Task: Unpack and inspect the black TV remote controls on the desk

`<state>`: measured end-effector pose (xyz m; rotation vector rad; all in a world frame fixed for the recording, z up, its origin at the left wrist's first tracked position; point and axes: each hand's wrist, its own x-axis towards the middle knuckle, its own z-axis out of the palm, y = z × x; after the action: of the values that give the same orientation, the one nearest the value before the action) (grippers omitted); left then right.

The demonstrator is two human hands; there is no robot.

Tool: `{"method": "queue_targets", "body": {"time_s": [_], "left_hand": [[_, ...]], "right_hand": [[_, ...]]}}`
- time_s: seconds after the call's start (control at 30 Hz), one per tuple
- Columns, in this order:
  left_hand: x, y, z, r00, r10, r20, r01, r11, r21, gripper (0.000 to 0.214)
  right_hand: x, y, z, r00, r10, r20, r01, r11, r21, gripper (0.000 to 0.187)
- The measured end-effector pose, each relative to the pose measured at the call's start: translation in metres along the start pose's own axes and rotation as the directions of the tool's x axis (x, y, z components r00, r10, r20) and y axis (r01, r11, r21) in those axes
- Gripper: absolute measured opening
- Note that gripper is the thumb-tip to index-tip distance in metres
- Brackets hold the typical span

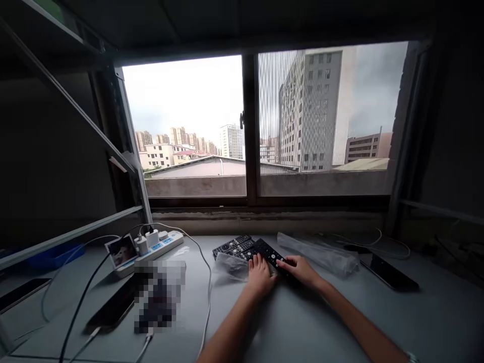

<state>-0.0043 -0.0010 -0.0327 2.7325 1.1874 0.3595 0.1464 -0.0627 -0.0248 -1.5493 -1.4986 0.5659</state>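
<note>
A black remote control point(266, 248) with white and grey buttons lies slantwise between my two hands. My left hand point(260, 276) is closed on its left edge, fingers bent over the side. On the right side, my right hand point(300, 270) grips the same remote, thumb and index finger near its buttons; its lower end is hidden by the hands. Just left of it, more black remotes point(231, 244) lie side by side on the table. A crumpled clear plastic bag point(230, 267) lies in front of them, beside my left hand.
A long clear plastic bag point(319, 256) lies right of the remotes. A dark phone point(391, 272) rests farther right. At left, a white power strip point(162, 247) with plugs and cables stands behind a charging phone point(113, 305). A white cable point(209, 292) crosses the grey table point(302, 327).
</note>
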Motion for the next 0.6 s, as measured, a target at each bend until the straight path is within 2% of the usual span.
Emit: {"method": "queue_targets", "body": {"time_s": [0.1, 0.3, 0.43, 0.6], "left_hand": [[-0.003, 0.002, 0.003, 0.998, -0.053, 0.032, 0.053, 0.999, 0.005, 0.064], [-0.004, 0.007, 0.002, 0.999, -0.031, 0.031, 0.031, 1.0, -0.001, 0.058], [-0.004, 0.01, -0.014, 0.998, -0.041, -0.05, 0.044, 0.998, 0.046, 0.042], [-0.003, 0.012, -0.028, 0.985, 0.017, -0.17, -0.01, 0.999, 0.042, 0.032]], "right_hand": [[0.0, 0.0, 0.001, 1.0, 0.02, 0.016, -0.021, 0.999, 0.03, 0.047], [0.001, 0.003, -0.001, 0.997, 0.059, 0.051, -0.062, 0.997, 0.056, 0.05], [-0.001, 0.001, -0.003, 0.998, 0.062, 0.021, -0.063, 0.996, 0.059, 0.05], [-0.001, -0.002, -0.005, 0.995, 0.095, -0.013, -0.09, 0.973, 0.212, 0.049]]}}
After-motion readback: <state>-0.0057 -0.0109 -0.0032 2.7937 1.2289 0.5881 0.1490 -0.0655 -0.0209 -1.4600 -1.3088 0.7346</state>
